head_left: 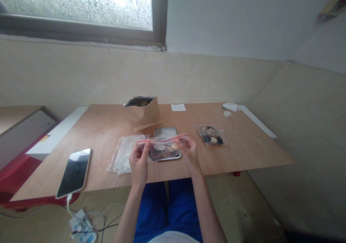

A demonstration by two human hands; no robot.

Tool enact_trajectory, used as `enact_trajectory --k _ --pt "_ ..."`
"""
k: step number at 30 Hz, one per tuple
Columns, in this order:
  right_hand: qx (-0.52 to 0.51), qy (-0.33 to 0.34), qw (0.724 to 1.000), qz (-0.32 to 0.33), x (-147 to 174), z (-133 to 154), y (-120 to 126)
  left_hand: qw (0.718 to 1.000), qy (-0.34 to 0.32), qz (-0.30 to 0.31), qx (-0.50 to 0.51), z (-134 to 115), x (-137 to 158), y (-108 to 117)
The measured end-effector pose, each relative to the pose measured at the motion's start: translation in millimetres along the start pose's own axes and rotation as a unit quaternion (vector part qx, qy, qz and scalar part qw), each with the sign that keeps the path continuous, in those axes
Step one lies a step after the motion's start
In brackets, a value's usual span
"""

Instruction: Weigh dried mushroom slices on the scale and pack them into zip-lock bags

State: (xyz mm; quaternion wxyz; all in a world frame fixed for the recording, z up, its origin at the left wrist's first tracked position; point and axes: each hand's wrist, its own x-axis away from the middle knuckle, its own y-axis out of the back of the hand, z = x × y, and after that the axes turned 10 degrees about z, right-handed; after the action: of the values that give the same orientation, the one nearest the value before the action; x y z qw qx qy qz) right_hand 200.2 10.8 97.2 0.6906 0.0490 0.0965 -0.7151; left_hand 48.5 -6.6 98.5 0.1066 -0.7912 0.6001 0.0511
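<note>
Between my two hands is a clear zip bag [162, 151] with a red strip along its top and dark and pale pieces inside. My left hand [140, 160] pinches the top edge near its left end. Near the other end, my right hand [187, 151] is closed on the same edge. Behind and partly under the bag lies a small flat device with a silvery top [165, 131], mostly covered by it. A pile of clear plastic bags [123, 154] lies beside my left hand.
A brown paper pouch [144, 115] stands open at the back. Filled zip bags [212, 136] lie to the right. On the left is a phone [74, 172] with a cable leading to a power strip [82, 226] below. White paper [178, 107] lies near the wall.
</note>
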Motion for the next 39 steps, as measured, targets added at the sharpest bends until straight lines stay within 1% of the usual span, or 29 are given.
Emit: enact_trajectory --k 6,10,16,21,29,34,39 --pt "-0.006 0.002 1.000 -0.024 -0.9 1.9 1.2 0.999 0.022 0.043 0.021 2.0 -0.6 -0.3" --pt "-0.007 0.007 1.000 -0.022 -1.3 1.7 1.3 0.999 0.037 0.040 0.005 2.6 -1.1 -0.9" --pt "0.009 0.022 0.999 -0.021 -0.8 1.8 1.9 0.999 0.028 0.031 -0.004 1.5 -2.1 0.9" --pt "0.012 0.022 1.000 -0.013 -0.3 4.6 -0.4 0.999 0.013 0.030 0.017 0.9 -2.9 1.9" --pt "0.000 0.024 1.000 -0.014 -1.8 1.9 1.7 0.998 -0.006 0.061 0.018 0.4 -4.1 5.4" --pt "-0.009 0.008 1.000 -0.006 -1.4 5.3 2.0 0.996 -0.021 0.082 -0.007 -2.3 -5.0 7.2" --pt "-0.019 0.008 1.000 0.002 -0.5 8.6 -0.4 0.995 -0.045 0.078 -0.038 -5.6 -4.7 9.1"
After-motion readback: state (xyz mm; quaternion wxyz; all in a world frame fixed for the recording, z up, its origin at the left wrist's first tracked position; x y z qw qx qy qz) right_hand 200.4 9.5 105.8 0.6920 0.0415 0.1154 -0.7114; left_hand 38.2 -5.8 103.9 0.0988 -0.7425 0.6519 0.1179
